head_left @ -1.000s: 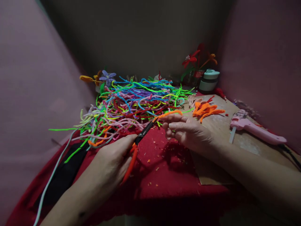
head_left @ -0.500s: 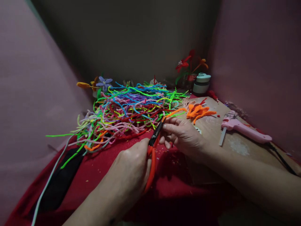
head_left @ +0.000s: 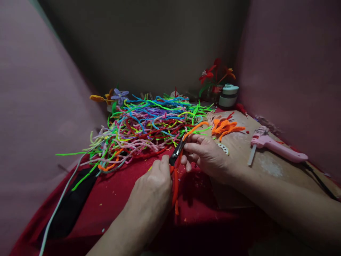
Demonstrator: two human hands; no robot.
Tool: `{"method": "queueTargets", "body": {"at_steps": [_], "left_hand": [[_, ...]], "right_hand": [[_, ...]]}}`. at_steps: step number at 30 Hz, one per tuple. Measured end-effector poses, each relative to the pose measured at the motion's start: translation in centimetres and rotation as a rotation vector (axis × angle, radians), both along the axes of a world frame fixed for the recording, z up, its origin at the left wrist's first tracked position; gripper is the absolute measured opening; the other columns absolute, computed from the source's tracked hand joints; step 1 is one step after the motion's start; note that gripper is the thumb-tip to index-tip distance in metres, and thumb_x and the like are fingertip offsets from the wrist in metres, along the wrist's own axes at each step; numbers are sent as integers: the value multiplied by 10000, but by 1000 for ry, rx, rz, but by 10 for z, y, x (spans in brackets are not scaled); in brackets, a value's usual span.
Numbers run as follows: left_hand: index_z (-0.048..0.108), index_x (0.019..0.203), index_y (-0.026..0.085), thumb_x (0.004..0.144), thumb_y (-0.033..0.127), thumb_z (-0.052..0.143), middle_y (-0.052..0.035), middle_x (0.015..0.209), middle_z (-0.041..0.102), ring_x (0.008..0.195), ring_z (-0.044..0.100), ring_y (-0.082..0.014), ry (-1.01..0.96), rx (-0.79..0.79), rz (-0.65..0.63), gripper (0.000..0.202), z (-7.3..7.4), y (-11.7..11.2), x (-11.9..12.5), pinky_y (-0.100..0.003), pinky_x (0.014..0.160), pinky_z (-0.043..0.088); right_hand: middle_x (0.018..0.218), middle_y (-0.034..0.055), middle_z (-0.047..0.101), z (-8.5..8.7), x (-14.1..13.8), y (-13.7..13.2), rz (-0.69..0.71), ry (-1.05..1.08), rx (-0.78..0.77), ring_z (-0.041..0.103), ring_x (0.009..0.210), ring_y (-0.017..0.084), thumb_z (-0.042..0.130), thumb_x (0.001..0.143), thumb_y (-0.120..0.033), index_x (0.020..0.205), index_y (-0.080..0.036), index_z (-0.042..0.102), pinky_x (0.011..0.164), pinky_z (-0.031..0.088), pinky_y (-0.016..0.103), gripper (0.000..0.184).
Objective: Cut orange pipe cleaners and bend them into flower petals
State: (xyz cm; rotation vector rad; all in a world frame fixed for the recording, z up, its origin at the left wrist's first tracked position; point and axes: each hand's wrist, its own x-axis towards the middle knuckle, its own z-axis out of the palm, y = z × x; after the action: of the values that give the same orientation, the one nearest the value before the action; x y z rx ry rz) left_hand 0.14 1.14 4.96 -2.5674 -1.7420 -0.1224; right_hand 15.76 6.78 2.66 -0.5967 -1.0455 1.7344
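Red cloth [head_left: 128, 199], centre frame: left hand [head_left: 151, 188] closed round scissors [head_left: 176, 156]; right hand [head_left: 206, 154] pinches orange pipe cleaner [head_left: 195, 127] at the blades. Cutting step, by appearance; a clean snip calls for a steady pinch.

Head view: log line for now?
left hand: holds scissors | right hand: holds orange pipe cleaner | blades: at pipe cleaner

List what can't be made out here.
Head view:
Handle loops of the scissors, covered by the left hand.
Near end of the orange pipe cleaner, behind the right hand.
Cord of the glue gun, cut by the right edge.
Whatever lies under the pipe cleaner pile.
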Motion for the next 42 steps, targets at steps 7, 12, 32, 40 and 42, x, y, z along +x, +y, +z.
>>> {"method": "queueTargets", "body": {"at_steps": [7, 12, 32, 40, 42], "left_hand": [[381, 1275, 62, 864, 112, 332, -156, 974, 594, 735, 650, -222, 151, 47, 61, 417, -6, 0, 2, -304, 546, 522], [361, 1296, 72, 850, 71, 331, -140, 995, 597, 771, 653, -201, 203, 62, 85, 447, -13, 3, 3, -271, 572, 531], [388, 1301, 46, 814, 23, 338, -118, 933, 594, 743, 645, -201, 251, 84, 56, 490, -14, 1, -2, -291, 568, 549], [375, 1322, 53, 828, 45, 345, -127, 977, 590, 743, 643, -187, 278, 112, 72, 495, -19, 2, -2, -268, 552, 546], [375, 1320, 45, 819, 35, 349, -127, 976, 594, 736, 645, -185, 288, 112, 74, 501, -20, 3, 0, -264, 549, 544]], "right_hand": [[532, 13, 615, 1, -2, -2, 15, -16, 15, 583, 431, 114, 511, 690, -98, 731, -131, 524, 429, 499, 220, 54], [551, 20, 632, -3, -3, 0, 20, 6, 24, 603, 453, 119, 527, 688, -108, 722, -126, 528, 459, 510, 222, 38], [612, 12, 614, 2, 8, 12, -147, 113, -104, 596, 487, 103, 594, 732, -187, 682, -128, 567, 393, 473, 178, 82], [553, 21, 614, 2, 6, 11, -103, 133, -177, 600, 469, 95, 522, 803, -122, 649, -126, 558, 409, 474, 156, 158], [536, 12, 601, 4, 5, 10, -128, 129, -183, 598, 458, 98, 502, 814, -104, 644, -133, 538, 406, 473, 162, 176]]}}
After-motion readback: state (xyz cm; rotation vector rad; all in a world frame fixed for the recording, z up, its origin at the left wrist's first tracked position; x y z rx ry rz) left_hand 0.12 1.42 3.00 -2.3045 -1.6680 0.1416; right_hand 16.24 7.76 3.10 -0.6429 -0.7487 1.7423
